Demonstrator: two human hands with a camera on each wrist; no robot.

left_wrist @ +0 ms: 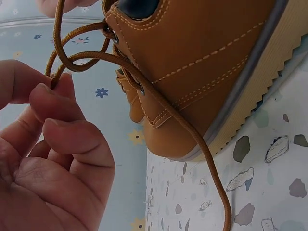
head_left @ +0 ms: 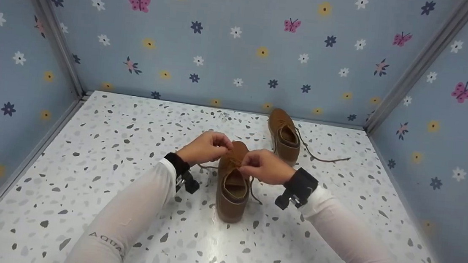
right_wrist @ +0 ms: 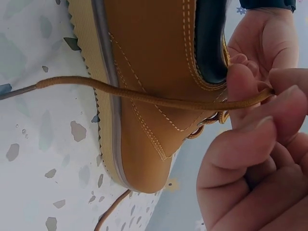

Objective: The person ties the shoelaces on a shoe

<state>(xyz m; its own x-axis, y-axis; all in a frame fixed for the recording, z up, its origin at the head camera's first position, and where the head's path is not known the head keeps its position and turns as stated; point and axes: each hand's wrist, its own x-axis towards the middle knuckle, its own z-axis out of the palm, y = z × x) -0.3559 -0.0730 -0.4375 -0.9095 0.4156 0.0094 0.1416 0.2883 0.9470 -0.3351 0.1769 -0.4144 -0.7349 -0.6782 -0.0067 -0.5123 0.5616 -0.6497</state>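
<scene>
A brown lace-up shoe [head_left: 232, 203] stands on the speckled surface, toe pointing away, between my two hands. My left hand [head_left: 208, 147] pinches a doubled loop of brown shoelace [left_wrist: 72, 60] between thumb and fingertips, just left of the eyelets. From that loop a free lace end trails down across the shoe's side in the left wrist view. My right hand [head_left: 268, 167] pinches the other lace [right_wrist: 168, 102] above the shoe opening, its tail running over the side and off the sole. Both hands are close together over the tongue.
A second brown shoe [head_left: 280, 123] stands farther back to the right, near the back panel, its lace [head_left: 320, 158] stretched out to the right. Blue panels [head_left: 241, 43] with flowers and butterflies enclose the white speckled surface [head_left: 131, 139] at the back and sides.
</scene>
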